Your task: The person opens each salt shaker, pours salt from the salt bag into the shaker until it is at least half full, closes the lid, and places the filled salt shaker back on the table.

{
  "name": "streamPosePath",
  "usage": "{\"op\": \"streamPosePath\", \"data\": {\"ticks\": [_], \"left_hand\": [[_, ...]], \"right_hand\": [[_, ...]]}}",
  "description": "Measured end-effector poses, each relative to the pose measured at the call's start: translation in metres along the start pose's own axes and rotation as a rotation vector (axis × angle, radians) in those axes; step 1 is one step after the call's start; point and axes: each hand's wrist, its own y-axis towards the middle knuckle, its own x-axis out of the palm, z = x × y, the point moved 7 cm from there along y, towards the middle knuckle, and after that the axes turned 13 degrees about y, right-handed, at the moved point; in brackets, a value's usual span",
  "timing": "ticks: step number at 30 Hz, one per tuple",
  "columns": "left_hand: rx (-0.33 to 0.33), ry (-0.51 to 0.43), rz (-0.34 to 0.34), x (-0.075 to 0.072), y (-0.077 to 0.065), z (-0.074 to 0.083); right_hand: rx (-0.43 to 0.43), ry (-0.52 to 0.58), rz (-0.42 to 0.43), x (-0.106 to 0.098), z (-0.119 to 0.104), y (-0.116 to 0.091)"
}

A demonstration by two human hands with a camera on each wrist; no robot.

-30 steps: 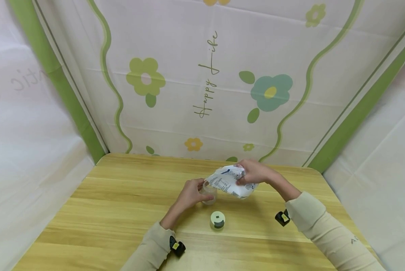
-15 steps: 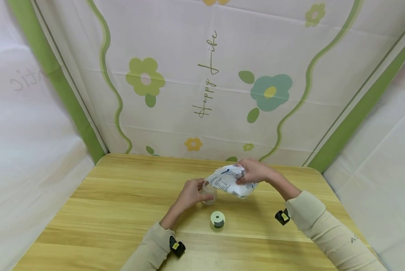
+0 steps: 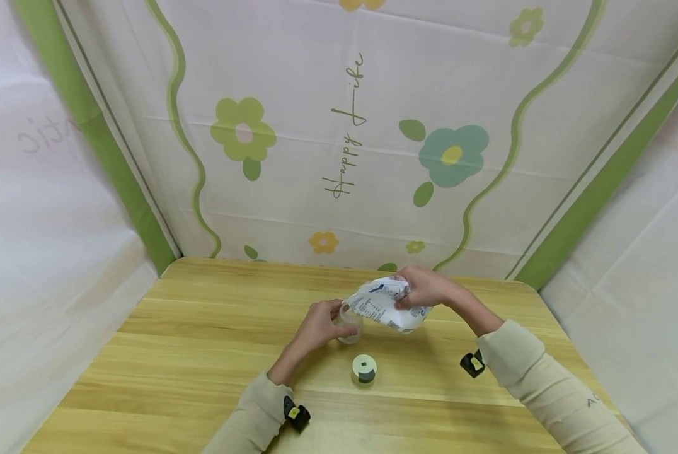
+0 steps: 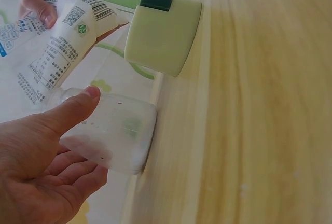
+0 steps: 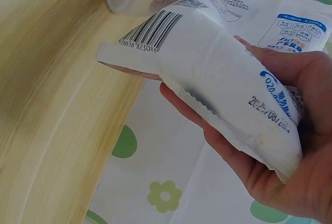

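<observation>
My left hand (image 3: pixel 318 325) grips a small clear jar (image 4: pixel 122 125) standing on the table, thumb on the near side and fingers round the far side. A little whitish content shows low in the jar. In my right hand (image 3: pixel 424 288) is a white printed plastic packet (image 3: pixel 380 306), tilted so that its narrow end meets the jar's mouth. The right wrist view shows the fingers wrapped round the packet (image 5: pixel 218 73), with its barcode facing up. A pale green lid (image 3: pixel 364 368) with a dark green flap stands on the table, nearer the body than the jar.
The wooden table (image 3: pixel 203 353) ends at a flower-printed curtain (image 3: pixel 293 157) at the back. Similar white cloth hangs at both sides. A black wrist camera (image 3: pixel 297 413) sits at the left cuff, another black camera (image 3: pixel 472 364) at the right.
</observation>
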Motion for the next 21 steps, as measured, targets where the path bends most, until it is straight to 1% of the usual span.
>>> {"op": "streamPosePath", "data": {"ticks": [21], "left_hand": [[0.007,0.01,0.006,0.0004,-0.0004,-0.0002]], "right_hand": [[0.013,-0.004,0.0,-0.0001,-0.0003,-0.0001]]}}
